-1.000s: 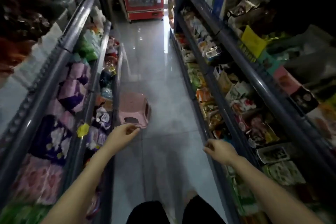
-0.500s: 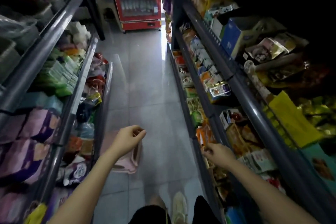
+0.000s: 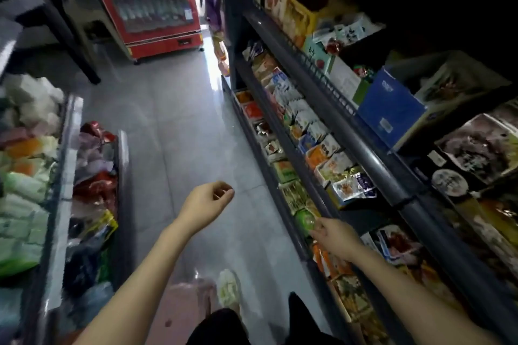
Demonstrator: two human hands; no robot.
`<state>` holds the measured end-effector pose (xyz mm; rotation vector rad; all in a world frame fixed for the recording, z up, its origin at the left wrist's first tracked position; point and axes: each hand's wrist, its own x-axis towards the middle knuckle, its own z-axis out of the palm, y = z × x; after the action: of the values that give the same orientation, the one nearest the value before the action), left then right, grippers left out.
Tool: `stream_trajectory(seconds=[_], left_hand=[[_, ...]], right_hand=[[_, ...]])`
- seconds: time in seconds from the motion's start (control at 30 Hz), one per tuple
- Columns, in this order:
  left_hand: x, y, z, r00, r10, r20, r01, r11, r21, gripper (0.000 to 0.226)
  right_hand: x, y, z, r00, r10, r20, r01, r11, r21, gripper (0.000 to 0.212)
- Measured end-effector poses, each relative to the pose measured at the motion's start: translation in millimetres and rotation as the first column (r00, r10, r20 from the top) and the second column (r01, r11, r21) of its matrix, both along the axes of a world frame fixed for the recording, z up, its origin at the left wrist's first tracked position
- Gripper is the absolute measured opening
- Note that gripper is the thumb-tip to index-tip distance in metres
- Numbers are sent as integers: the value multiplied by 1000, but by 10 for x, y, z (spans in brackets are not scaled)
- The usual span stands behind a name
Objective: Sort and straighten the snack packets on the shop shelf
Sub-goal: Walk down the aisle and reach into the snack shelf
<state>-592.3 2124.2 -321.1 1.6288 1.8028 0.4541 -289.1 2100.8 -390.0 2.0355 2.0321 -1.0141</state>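
Observation:
I stand in a narrow shop aisle. On my right a dark shelf unit holds rows of snack packets on several levels. My right hand reaches toward the lower shelf, its fingertips at a green packet; whether it grips the packet is unclear. Orange packets lie just below that hand. My left hand hangs over the aisle floor with its fingers loosely curled and nothing in it.
A left shelf unit carries green, red and white packs. A red drinks fridge stands at the aisle's far end. A pink plastic stool sits by my feet. Blue and white boxes fill the upper right shelf.
I have walked forward along the aisle; the pink stool has passed from ahead to beside my feet. My right hand moved to the right shelf's green packet. My left hand stays loosely curled.

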Motion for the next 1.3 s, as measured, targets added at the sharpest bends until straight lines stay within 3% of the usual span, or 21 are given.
stream_trajectory(seconds=[0.3, 0.47, 0.63, 0.83, 0.9, 1.0, 1.13, 1.3], left_hand=[[-321, 2026, -137, 977, -211, -5, 211, 977, -43, 22], [-286, 3043, -340, 941, -336, -36, 336, 942, -19, 22], [-238, 3844, -508, 908, -419, 11, 419, 908, -6, 22], [-46, 4475, -747, 801, -593, 82, 595, 804, 5, 8], [64, 4606, -857, 754, -648, 107, 653, 758, -16, 6], [224, 4666, -1028, 625, -764, 164, 776, 631, -19, 8], [396, 4573, -1242, 455, -874, 172, 885, 465, 23, 14], [715, 4212, -1462, 380, -885, 269, 918, 396, 4, 12]], right_hand=[[-498, 1415, -67, 959, -277, -53, 273, 960, -64, 22], [-574, 2232, -251, 916, -397, -54, 397, 918, -9, 27], [-687, 2886, -381, 806, -583, -104, 584, 811, -20, 32], [-851, 3099, -496, 631, -771, -87, 774, 634, -6, 29], [-928, 3051, -522, 550, -831, -81, 834, 551, 17, 25], [-1093, 2889, -561, 355, -928, -114, 935, 354, 28, 11], [-1320, 2613, -691, 107, -983, -150, 993, 98, 67, 13], [-1385, 2220, -915, -145, -944, -296, 978, -182, 101, 18]])
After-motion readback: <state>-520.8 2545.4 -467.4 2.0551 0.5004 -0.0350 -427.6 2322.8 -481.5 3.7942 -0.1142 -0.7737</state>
